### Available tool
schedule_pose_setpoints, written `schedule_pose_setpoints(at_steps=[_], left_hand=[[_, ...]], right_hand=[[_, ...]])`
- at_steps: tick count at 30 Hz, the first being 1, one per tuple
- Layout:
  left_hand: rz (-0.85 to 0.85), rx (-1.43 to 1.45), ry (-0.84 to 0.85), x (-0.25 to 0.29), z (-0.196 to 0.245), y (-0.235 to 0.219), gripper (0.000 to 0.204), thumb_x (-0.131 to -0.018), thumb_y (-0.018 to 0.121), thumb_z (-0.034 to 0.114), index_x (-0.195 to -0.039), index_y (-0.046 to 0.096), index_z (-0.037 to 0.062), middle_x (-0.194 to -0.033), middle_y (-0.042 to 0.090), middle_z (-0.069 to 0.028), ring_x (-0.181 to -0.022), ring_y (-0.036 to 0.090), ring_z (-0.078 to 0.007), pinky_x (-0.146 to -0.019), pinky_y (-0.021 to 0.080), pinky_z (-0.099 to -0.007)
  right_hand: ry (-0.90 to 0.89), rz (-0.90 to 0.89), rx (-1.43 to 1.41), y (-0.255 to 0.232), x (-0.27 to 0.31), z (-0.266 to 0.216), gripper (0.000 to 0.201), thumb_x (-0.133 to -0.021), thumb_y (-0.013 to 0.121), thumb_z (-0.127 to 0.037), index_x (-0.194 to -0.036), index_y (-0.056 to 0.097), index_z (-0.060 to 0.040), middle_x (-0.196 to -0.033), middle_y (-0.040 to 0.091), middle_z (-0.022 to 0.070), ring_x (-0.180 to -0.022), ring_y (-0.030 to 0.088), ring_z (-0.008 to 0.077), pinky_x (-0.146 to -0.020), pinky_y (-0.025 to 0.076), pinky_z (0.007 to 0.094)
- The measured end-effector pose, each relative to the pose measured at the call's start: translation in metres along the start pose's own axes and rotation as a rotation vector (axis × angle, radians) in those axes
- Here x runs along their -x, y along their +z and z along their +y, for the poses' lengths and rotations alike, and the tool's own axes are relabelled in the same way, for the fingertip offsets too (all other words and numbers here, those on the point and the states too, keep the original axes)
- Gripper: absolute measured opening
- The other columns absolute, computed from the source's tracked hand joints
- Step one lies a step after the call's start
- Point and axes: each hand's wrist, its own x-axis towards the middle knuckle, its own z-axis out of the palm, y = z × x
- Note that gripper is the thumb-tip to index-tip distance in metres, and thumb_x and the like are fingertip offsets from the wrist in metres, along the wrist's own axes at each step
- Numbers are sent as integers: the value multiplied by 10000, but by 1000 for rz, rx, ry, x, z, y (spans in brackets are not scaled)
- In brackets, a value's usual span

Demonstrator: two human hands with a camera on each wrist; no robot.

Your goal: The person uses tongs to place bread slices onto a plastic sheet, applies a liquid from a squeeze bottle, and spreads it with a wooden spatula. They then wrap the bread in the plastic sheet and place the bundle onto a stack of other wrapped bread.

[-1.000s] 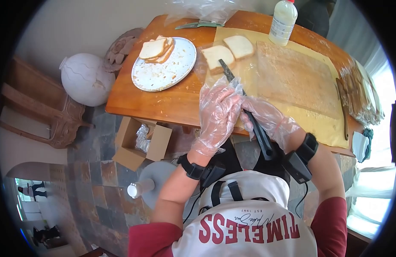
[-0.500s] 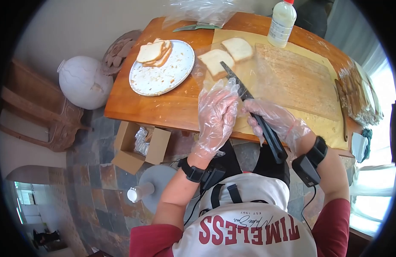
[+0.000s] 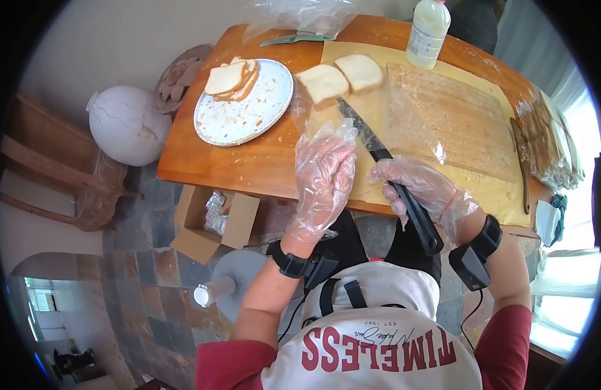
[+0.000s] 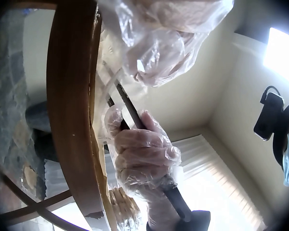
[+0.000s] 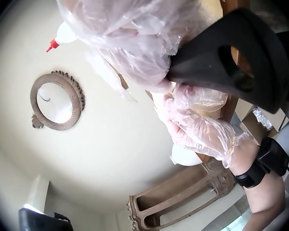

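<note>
Grip: my right hand [image 3: 422, 185] is gloved, fingers curled round the black handle of the tool [image 3: 372, 140]. My left hand [image 3: 326, 179], also gloved, has its fingers loosely bent around nothing that I can see; it lies just beside the tool, contact not resolvable.

Tool: slanted, holed handle end toward my body past the near table [image 3: 248, 172] edge, dark tip over the paper [image 3: 469, 188], at the near edge of one slice [image 3: 323, 83].

A strip of bare wood separates my left hand from the plate [image 3: 235, 123], whose near rim sits inside the table edge. The board [image 3: 450, 123] lies flat on the paper, beyond my right hand; a narrow band of paper parts it from the slices. A second slice [image 3: 359, 71] lies close to the first, farther out. Bread [image 3: 229, 79] is stacked on the plate's far side.

Far side: bottle [image 3: 428, 36] upright beyond the board; green-handled item [image 3: 300, 39] near the clear bag [image 3: 300, 16].
</note>
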Motion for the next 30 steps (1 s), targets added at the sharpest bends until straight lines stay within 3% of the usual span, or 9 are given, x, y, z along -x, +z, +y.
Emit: schedule_pose_setpoints(at_steps=[6,12,15,18,19,24,28,29,30], left_hand=[[-7,-23,14,-1,0,-2,152,-824,645,57,-972,684,60,-1028,665,-119,-1028,602,-314,-1011,370,-489],[-40,-54,28,7,-5,3,176,-792,646,45,-966,670,63,-998,654,-131,-997,600,-327,-960,393,-476],[-95,-55,27,9,-4,3,126,-867,614,63,-978,665,32,-1063,651,-152,-1052,587,-315,-1021,375,-438],[-137,-49,13,11,-5,3,142,-871,597,71,-985,665,22,-1087,651,-138,-1082,577,-311,-1032,368,-431],[-143,-47,24,9,-3,3,144,-868,597,69,-986,664,20,-1084,652,-136,-1085,576,-309,-1033,368,-428],[-232,-115,7,11,-3,0,124,-843,610,64,-951,661,32,-1072,627,-141,-1095,541,-327,-995,392,-422],[-292,-108,-26,11,0,-4,133,-829,622,75,-950,652,30,-1074,612,-157,-1082,533,-332,-980,397,-421],[-286,-95,-38,11,0,-4,132,-827,623,78,-946,652,28,-1071,612,-160,-1079,534,-332,-978,397,-420],[-282,-82,-51,11,1,-4,131,-826,624,81,-942,653,26,-1067,613,-164,-1077,536,-333,-976,398,-419]], right_hand=[[1,4,25,2,-21,0,304,-910,584,-386,-848,546,-91,-657,524,8,-524,525,104,-458,423,249],[1,61,188,-26,36,18,303,-907,581,-351,-812,522,-69,-611,500,8,-487,511,99,-459,429,257],[81,146,323,-49,88,30,258,-902,567,-287,-813,528,-48,-637,522,9,-500,522,96,-487,440,247],[86,324,606,-74,142,38,220,-889,576,-257,-853,553,-42,-675,552,4,-522,526,91,-494,440,243],[-1,330,583,-82,161,38,184,-878,584,-229,-920,585,-50,-669,559,-7,-547,531,86,-495,435,242],[-9,592,544,-122,224,54,160,-839,589,-143,-929,579,-11,-637,536,8,-525,526,79,-491,430,224],[-110,840,469,-159,217,45,151,-802,585,-131,-887,570,-7,-573,522,0,-483,510,84,-468,420,238],[-69,905,576,-161,208,33,143,-795,540,-124,-877,558,-8,-605,544,16,-510,523,70,-460,409,224],[-104,933,600,-164,196,26,163,-799,542,-136,-889,557,0,-643,567,50,-555,555,108,-496,433,251]])
